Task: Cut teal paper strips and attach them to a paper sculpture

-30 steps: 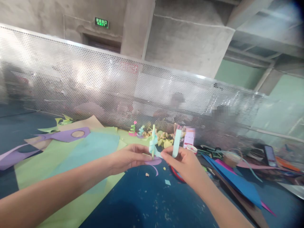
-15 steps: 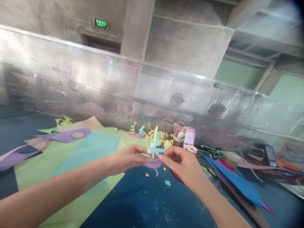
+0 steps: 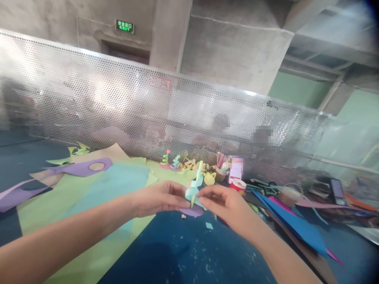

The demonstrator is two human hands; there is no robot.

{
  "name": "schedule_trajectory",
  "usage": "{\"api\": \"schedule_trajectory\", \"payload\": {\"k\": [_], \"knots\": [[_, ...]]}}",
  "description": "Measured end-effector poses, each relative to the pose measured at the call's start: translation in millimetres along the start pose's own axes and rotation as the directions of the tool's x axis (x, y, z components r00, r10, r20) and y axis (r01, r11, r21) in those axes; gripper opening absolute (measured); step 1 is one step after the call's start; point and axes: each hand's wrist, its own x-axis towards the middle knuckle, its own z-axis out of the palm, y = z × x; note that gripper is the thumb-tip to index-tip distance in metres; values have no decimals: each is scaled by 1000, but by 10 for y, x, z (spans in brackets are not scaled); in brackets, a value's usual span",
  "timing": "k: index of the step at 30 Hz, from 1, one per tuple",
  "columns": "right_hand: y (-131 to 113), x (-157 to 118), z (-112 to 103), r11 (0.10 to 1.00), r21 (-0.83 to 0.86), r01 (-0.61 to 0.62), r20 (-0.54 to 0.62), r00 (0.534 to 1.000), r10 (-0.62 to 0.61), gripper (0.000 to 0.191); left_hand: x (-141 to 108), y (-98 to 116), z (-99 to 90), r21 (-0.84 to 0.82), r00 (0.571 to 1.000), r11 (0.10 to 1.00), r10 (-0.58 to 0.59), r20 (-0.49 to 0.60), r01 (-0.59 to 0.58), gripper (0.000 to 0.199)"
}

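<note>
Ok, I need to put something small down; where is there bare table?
Best is the blue tabletop in front, between the green paper and the right arm, with just small scraps. Another patch lies far left, between the purple paper and perforated screen. Crowded: beyond the held paper spiral, and around the blue sheet.

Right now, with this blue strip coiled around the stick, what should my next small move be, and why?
I'd probably draw the light blue strip a little snugger with your right hand: that hand is at the strip, whose coils seem to stand loose around the yellow-green stick, while your left hand steadies the purple base.
</note>
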Motion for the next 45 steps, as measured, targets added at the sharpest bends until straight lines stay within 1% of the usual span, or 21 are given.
{"api": "schedule_trajectory", "payload": {"k": [3,5,10,12,16,19,24,28,32,38,42,45], "knots": [[-27,-6,-19,998,28,-53,6,999,53,14,18,-33,-33,-72,999,997,6,-36,-8,33],[-33,-12,-30,997,36,-70,2,998,70,15,23,-43,-47,-90,999,996,3,-41,-6,36],[-36,-23,-55,998,47,-46,-13,999,47,14,9,-9,-26,-22,999,1000,-18,-46,17,24],[-43,-29,-60,997,56,-49,-6,999,50,15,0,10,-7,-7,999,1000,-14,-41,14,22],[-62,-41,-46,989,97,-116,46,993,111,19,-5,29,20,-9,1000,1000,6,3,-6,23],[-59,-40,-23,985,135,-110,66,993,102,21,2,23,16,-7,1000,1000,-3,1,3,27],[-45,-47,0,981,154,-115,60,992,107,16,11,11,-6,-59,998,998,-27,-59,24,28],[-37,-58,-3,977,173,-124,51,992,117,14,16,8,-10,-93,997,995,-31,-75,24,15],[-23,-55,-4,978,172,-122,35,992,118,15,32,-14,-19,-121,996,992,-32,-79,22,8],[-19,-64,-2,982,136,-127,6,992,128,18,41,-54,-30,-135,998,991,-25,-58,17,11],[-18,-60,22,974,187,-124,34,992,120,15,44,-63,-22,-137,997,990,-45,-58,36,11],[-13,-52,47,964,235,-124,57,992,114,15,42,-57,-2,-168,997,985,-46,-60,35,11]]}}
